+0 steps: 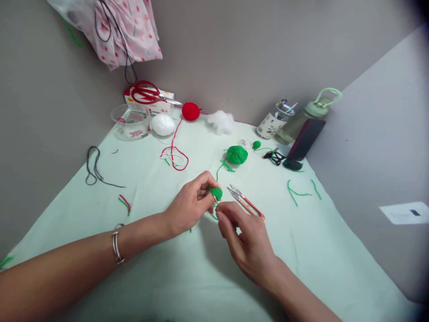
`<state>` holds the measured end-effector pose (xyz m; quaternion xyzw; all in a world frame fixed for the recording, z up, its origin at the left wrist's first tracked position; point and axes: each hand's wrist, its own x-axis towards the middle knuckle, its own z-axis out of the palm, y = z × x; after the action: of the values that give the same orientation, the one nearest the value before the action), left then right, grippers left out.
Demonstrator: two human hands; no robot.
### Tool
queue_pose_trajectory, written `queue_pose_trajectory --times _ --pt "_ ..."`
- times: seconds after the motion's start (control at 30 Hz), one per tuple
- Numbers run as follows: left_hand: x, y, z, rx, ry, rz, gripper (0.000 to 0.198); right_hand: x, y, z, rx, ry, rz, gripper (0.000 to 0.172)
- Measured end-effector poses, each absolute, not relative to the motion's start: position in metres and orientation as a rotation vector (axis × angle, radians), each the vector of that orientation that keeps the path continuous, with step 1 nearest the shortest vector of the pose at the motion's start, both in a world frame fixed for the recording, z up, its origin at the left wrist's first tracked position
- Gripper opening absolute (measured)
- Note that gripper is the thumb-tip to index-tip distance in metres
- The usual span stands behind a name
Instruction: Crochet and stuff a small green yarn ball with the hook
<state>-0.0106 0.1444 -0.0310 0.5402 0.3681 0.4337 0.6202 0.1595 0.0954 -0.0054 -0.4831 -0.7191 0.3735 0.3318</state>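
Note:
Near the middle of the table, my left hand [191, 202] is closed on a small round green crocheted piece [216, 193], held between thumb and fingers. My right hand [246, 237] pinches a thin metal crochet hook [217, 205], whose tip meets the green piece. A strand of green yarn runs from the piece up to a green yarn ball [237, 154]. Just right of the piece lies a pair of thread snips [246, 202] with orange handles, touched by neither hand. My fingers hide part of the crocheted piece.
At the back left are red-handled scissors [145, 92] on a box, a clear plastic bowl [130, 125], white yarn [163, 124] and red yarn [191, 111]. White stuffing [220, 121] lies mid-back. A pen jar [274, 120], a bottle [301, 118] and a propped phone [306, 139] stand back right.

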Motion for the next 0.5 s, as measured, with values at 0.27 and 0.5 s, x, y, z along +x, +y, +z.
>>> queue_pose_trajectory --times 0.27,0.5 --pt "-0.018 0.152 -0.032 1.296 0.963 1.124 0.019 0.168 0.120 -0.003 -0.980 -0.940 2.142 0.025" --pt "-0.022 0.163 -0.035 1.159 0.951 1.085 0.024 0.171 0.107 -0.002 -0.926 -1.212 2.212 0.034"
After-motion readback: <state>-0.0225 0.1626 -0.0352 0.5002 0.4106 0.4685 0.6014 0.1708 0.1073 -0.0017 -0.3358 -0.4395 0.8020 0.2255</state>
